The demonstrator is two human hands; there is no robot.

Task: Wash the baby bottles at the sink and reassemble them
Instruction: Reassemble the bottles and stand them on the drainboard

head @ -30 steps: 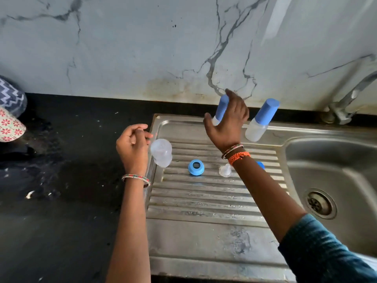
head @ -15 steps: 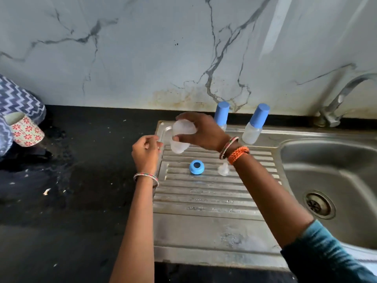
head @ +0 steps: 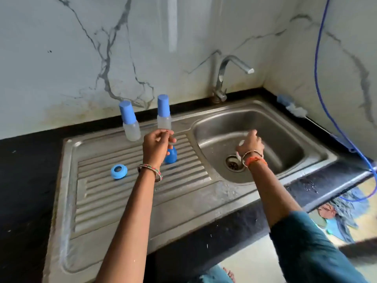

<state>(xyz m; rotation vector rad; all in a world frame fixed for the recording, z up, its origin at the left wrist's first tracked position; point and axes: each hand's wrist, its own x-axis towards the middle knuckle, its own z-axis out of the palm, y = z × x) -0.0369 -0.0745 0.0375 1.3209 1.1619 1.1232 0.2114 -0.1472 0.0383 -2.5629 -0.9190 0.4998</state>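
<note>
My right hand [head: 250, 145] is down in the sink basin [head: 285, 139], gripping a clear baby bottle body [head: 241, 143] that is mostly hidden by the fingers. My left hand [head: 157, 146] hovers over the drainboard [head: 122, 201] with fingers curled and nothing visible in them. Just below that hand stands a blue cap [head: 171, 157]. A blue screw ring [head: 119, 171] lies flat on the drainboard to the left. Two small clear bottles with blue caps [head: 130, 123] [head: 163, 114] stand upright at the drainboard's back edge.
The faucet [head: 224, 78] rises behind the basin, spout pointing right, with no water seen running. The drain [head: 233, 163] sits beside my right wrist. A blue and white brush [head: 291, 107] lies on the counter right of the sink. A blue hose [head: 318, 78] hangs down the right wall.
My right hand took the clear bottle from beside my left hand and carried it right, into the basin. The view swung right, so the faucet and basin now show fully.
</note>
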